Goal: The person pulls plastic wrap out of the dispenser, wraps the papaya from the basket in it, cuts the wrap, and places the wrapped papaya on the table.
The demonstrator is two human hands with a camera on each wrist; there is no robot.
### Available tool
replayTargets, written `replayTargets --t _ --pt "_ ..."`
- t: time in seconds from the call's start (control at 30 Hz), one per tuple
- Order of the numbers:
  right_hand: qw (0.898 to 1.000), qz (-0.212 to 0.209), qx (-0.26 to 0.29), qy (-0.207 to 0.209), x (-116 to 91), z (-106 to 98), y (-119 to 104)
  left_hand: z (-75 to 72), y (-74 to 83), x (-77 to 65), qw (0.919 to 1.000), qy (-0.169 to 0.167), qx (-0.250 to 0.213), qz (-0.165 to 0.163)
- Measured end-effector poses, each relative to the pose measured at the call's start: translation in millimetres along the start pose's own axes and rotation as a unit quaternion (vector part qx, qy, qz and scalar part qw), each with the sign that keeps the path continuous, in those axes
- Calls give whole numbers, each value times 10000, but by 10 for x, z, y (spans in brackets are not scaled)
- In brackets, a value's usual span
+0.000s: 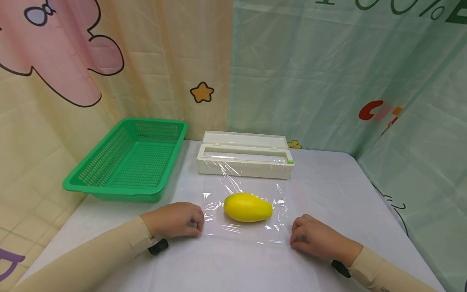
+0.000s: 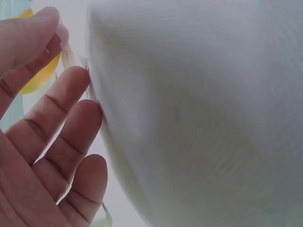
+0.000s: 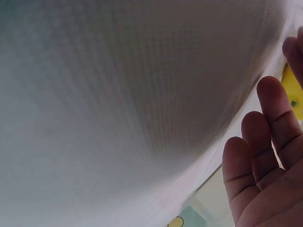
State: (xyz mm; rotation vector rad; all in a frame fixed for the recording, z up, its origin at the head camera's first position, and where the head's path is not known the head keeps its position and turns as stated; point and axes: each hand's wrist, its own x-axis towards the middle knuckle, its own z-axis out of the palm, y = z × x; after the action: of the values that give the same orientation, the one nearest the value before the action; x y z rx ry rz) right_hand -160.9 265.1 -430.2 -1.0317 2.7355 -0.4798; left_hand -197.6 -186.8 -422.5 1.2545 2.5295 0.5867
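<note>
A smooth yellow papaya-shaped fruit (image 1: pixel 248 207) lies on its side on a sheet of clear plastic wrap (image 1: pixel 233 235), in the middle of the head view. My left hand (image 1: pixel 178 220) pinches the sheet's left edge between thumb and index finger; in the left wrist view that hand (image 2: pixel 57 127) has its other fingers loosely bent. At the sheet's near right corner, my right hand (image 1: pixel 321 239) grips the film with thumb and forefinger. Those two fingertips are mostly cut off by the frame in the right wrist view, where the fruit's green-dotted end (image 3: pixel 294 97) shows.
Behind the fruit stands a white wrap dispenser (image 1: pixel 246 168), its lid (image 1: pixel 244 140) raised; film stretches from it toward the fruit. A green plastic basket (image 1: pixel 120 190) sits at the back left. White cloth (image 1: pixel 226 267) covers the table, and printed curtains (image 1: pixel 292 81) enclose it.
</note>
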Motion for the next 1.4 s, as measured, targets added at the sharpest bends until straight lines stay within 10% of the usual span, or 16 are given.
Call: replayTargets --t 0.33,1.07,1.27,1.4 --pt "9980 -130 499 372 -1 -45 4 -27 -4 -24 9992 130 -311 -200" --pt "9647 1606 2037 460 58 -203 -37 -135 -88 -12 9875 732 -1377 -219" --pt "9976 244 640 33 54 -103 -144 -138 -91 -16 9845 778 -1535 -346" --pt "9984 -115 -527 162 69 0 -158 -140 -80 2 9829 726 -1607 -532"
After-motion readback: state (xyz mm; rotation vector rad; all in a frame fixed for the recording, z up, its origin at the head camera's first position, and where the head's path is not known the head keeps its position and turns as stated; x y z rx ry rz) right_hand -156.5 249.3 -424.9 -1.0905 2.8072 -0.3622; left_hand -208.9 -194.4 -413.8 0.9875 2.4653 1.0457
